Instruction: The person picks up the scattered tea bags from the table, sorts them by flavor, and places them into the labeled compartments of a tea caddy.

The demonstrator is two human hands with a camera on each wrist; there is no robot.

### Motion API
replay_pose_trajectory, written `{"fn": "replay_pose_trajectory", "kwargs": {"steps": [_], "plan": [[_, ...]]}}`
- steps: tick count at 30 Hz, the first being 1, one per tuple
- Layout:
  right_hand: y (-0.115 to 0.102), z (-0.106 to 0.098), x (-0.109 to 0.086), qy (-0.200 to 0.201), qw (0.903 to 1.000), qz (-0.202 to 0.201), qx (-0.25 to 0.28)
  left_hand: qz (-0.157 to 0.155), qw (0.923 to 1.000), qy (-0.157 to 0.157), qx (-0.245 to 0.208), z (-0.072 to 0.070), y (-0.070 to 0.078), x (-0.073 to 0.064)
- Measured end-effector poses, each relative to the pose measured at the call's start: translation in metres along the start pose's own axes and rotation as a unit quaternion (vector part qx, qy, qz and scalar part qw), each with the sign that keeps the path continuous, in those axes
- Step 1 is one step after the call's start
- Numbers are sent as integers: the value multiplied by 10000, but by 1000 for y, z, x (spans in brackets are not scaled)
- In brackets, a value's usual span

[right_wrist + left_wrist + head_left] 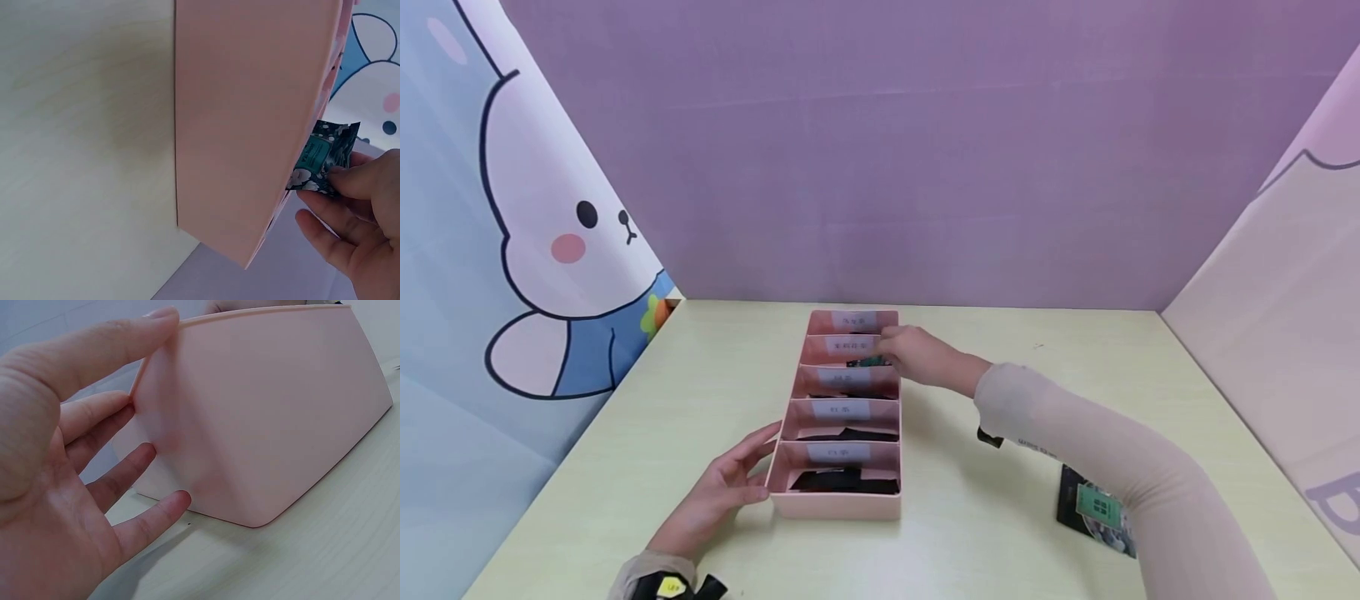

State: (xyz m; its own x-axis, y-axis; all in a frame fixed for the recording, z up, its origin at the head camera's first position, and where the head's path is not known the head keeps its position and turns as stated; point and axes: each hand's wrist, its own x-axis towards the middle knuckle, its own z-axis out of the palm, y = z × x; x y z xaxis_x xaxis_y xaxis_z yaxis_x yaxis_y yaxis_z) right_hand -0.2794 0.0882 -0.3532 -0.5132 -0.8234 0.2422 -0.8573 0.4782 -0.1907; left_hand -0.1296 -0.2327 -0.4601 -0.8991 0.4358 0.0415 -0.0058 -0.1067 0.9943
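Note:
A long pink box (837,506) with several compartments in a row stands on the table, a labelled strip on each compartment's wall. At its near left corner is my left hand (724,492); in the left wrist view the thumb (119,347) lies at the rim while the straight fingers (153,515) touch the outer wall. My right hand (921,357) is over the far part of the box. Between thumb and fingers it pinches a dark green flower-patterned tea sachet (315,153), which overlaps the second compartment from the back in the head view.
Black packets (838,481) lie in the nearer compartments. On the table to the right, another black packet with a green label (1099,505) is partly hidden under my right sleeve (1120,450). A purple backdrop (925,167) rises behind the table, with printed cloth at both sides.

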Motion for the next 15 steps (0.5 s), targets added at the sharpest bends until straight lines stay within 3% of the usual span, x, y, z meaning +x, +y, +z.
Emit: {"fn": "replay_pose_trajectory", "kwargs": {"steps": [3, 10, 15], "plan": [[-4, 4, -1, -199, 9997, 19, -173, 104, 9999, -48, 1, 0, -1, 0], [-5, 14, -3, -301, 9910, -448, -1224, 313, 9992, -200, -114, -2, -3, -1], [-4, 21, -5, -398, 9857, -304, -1607, 109, 9999, -38, 30, -1, 0, -1]]}}
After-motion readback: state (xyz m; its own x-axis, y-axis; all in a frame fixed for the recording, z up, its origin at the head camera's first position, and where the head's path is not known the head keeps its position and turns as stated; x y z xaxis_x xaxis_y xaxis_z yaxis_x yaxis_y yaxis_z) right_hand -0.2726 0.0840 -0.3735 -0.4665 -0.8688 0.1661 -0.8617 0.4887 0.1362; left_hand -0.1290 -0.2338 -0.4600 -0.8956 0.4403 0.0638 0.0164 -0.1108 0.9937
